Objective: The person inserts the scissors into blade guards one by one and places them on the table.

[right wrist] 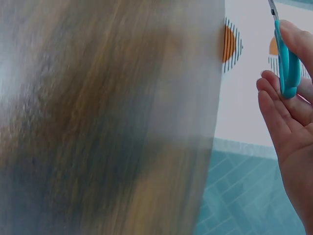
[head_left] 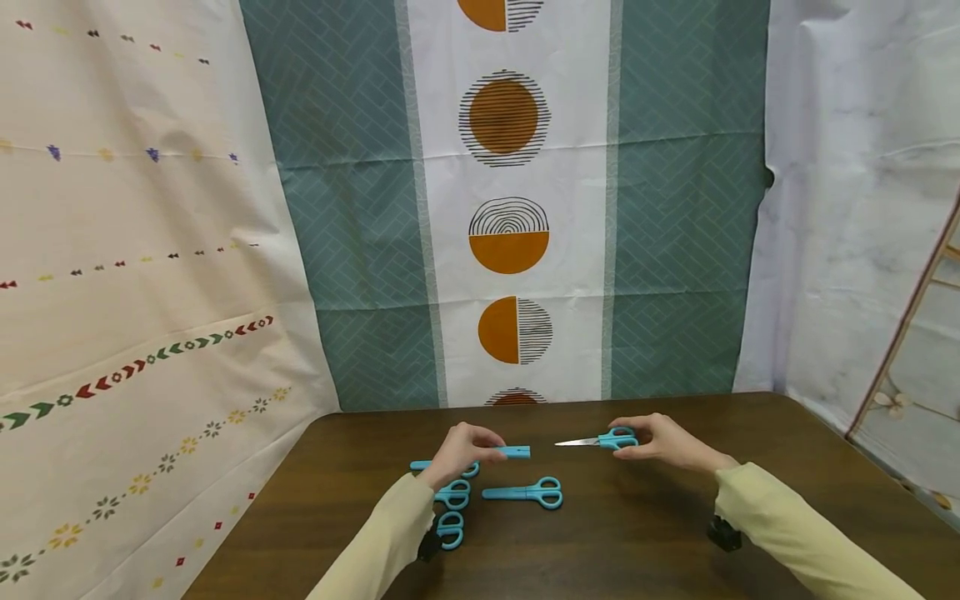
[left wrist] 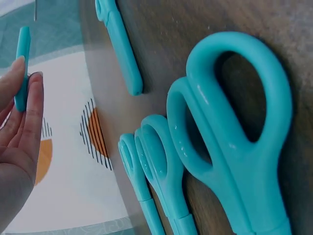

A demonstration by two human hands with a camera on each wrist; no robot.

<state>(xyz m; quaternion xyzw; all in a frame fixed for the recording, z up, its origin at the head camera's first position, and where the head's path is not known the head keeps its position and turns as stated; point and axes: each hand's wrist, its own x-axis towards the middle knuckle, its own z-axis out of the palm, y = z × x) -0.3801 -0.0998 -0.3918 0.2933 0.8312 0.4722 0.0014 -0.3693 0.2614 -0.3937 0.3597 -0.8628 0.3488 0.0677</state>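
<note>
My left hand [head_left: 465,451] pinches a turquoise scissors cover [head_left: 516,452] between thumb and fingers, above the table, its free end pointing right. Facing it across a short gap, my right hand [head_left: 662,439] holds a pair of turquoise-handled scissors [head_left: 617,439] by the finger loops. Their bare metal blades point left toward the cover and look closed together. In the left wrist view the cover [left wrist: 23,68] stands between thumb and fingertips. The right wrist view has the scissors' handle [right wrist: 288,68] between thumb and fingers, with most of the blade out of frame.
Covered turquoise scissors [head_left: 525,493] lie on the brown table [head_left: 600,550] below the gap between the hands. Several more pairs [left wrist: 234,132] lie in a column at the left, partly hidden by the left arm. A patterned cloth [head_left: 517,183] hangs behind the table.
</note>
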